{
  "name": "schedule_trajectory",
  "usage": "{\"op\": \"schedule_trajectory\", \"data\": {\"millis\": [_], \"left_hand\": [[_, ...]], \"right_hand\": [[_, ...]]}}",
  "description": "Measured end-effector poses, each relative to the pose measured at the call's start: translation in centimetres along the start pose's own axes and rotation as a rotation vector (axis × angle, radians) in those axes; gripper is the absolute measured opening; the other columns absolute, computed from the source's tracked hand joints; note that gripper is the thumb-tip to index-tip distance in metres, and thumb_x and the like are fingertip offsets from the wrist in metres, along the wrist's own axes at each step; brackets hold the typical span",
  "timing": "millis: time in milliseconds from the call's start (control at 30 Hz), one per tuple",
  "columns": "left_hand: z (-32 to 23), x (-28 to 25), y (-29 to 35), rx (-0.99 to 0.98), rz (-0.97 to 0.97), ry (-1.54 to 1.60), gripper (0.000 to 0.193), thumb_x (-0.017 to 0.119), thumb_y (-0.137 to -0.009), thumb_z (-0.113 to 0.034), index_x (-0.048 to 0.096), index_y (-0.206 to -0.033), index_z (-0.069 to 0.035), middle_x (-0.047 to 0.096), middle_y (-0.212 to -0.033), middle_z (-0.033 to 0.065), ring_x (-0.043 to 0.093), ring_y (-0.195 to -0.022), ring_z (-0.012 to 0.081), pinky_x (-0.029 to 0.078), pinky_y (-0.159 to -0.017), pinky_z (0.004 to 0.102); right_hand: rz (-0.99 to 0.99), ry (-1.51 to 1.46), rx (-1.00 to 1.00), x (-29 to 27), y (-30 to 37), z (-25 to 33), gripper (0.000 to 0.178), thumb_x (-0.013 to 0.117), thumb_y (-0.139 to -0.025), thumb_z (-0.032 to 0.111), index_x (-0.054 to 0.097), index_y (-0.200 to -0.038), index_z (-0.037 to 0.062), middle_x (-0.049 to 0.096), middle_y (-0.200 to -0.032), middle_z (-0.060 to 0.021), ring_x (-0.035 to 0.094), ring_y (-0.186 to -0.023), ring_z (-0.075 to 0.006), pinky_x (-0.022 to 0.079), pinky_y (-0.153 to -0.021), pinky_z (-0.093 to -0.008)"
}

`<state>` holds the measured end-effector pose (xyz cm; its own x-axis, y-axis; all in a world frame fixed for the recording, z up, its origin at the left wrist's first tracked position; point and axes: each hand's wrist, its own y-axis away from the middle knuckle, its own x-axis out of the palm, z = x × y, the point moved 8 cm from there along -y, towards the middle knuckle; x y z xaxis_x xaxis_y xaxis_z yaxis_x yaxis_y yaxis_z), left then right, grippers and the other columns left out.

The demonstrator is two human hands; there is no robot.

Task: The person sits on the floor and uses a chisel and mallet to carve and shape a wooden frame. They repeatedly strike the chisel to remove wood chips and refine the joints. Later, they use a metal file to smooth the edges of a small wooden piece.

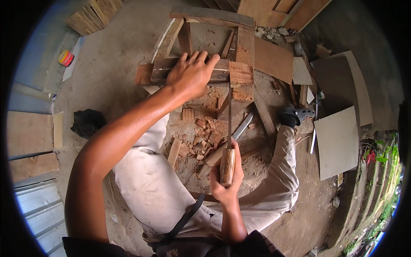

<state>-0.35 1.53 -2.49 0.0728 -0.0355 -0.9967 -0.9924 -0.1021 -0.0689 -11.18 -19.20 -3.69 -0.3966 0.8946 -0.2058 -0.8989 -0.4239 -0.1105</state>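
My left hand presses down on a dark wooden block lying across a low wooden bench, its fingers hooked over the far edge. My right hand is closed around the wooden handle of a handsaw. Seen edge-on, the narrow saw blade runs away from me to the block, meeting it beside its paler, rough right end. Whether the teeth are inside a cut cannot be made out.
Wood chips litter the ground between my legs. A large knife lies there, partly behind my right hand. Boards lie to the right, a black bag to the left. A red-and-yellow tub is at far left.
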Motion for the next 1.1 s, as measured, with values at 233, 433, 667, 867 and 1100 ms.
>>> {"op": "schedule_trajectory", "data": {"millis": [233,433,667,867,1100], "left_hand": [[-0.1,-0.9,-0.1,0.016,-0.081,0.014,0.087,0.082,-0.075,-0.011,0.039,-0.150,-0.011,0.053,-0.140,0.0233,0.049,-0.137,0.0390,0.035,-0.118,0.0544],[-0.4,-0.8,-0.4,-0.018,0.007,-0.012,0.089,0.085,-0.076,-0.016,0.037,-0.151,-0.006,0.053,-0.139,0.0272,0.050,-0.136,0.0415,0.036,-0.117,0.0581],[-0.8,-1.2,0.1,0.042,-0.106,-0.023,0.081,0.084,-0.072,-0.011,0.042,-0.142,-0.007,0.056,-0.131,0.0212,0.054,-0.128,0.0380,0.040,-0.110,0.0570],[-0.5,-1.0,-0.5,0.021,-0.063,-0.045,0.083,0.084,-0.073,-0.014,0.042,-0.144,-0.007,0.058,-0.126,0.0193,0.057,-0.123,0.0358,0.042,-0.106,0.0504],[-0.7,-1.5,-0.4,-0.022,-0.086,-0.023,0.080,0.084,-0.072,-0.013,0.045,-0.142,-0.009,0.058,-0.127,0.0156,0.054,-0.126,0.0355,0.042,-0.106,0.0482]], "right_hand": [[-0.089,-0.204,0.021,0.8,-5.9,-1.8,0.080,0.063,-0.077,-0.002,0.039,-0.153,0.0007,0.068,-0.113,-0.0197,0.066,-0.093,-0.0211,0.053,-0.085,-0.0327],[0.073,-0.027,0.159,-0.1,0.3,-1.1,0.094,0.063,-0.070,-0.004,0.032,-0.158,0.0053,0.070,-0.102,-0.0121,0.073,-0.086,-0.0224,0.056,-0.084,-0.0317],[-0.081,-0.093,-0.031,-0.1,-6.2,-1.4,0.082,0.066,-0.078,0.001,0.036,-0.154,0.0021,0.067,-0.117,-0.0274,0.070,-0.103,-0.0385,0.053,-0.092,-0.0404],[0.216,-0.071,0.312,0.0,2.2,-2.4,0.091,0.064,-0.075,0.000,0.030,-0.159,0.0043,0.068,-0.127,-0.0222,0.072,-0.110,-0.0352,0.054,-0.098,-0.0359],[0.040,-0.012,0.444,0.8,2.5,-14.7,0.075,0.070,-0.082,0.012,0.043,-0.151,0.0000,0.065,-0.129,-0.0289,0.066,-0.119,-0.0344,0.051,-0.099,-0.0392]]}}
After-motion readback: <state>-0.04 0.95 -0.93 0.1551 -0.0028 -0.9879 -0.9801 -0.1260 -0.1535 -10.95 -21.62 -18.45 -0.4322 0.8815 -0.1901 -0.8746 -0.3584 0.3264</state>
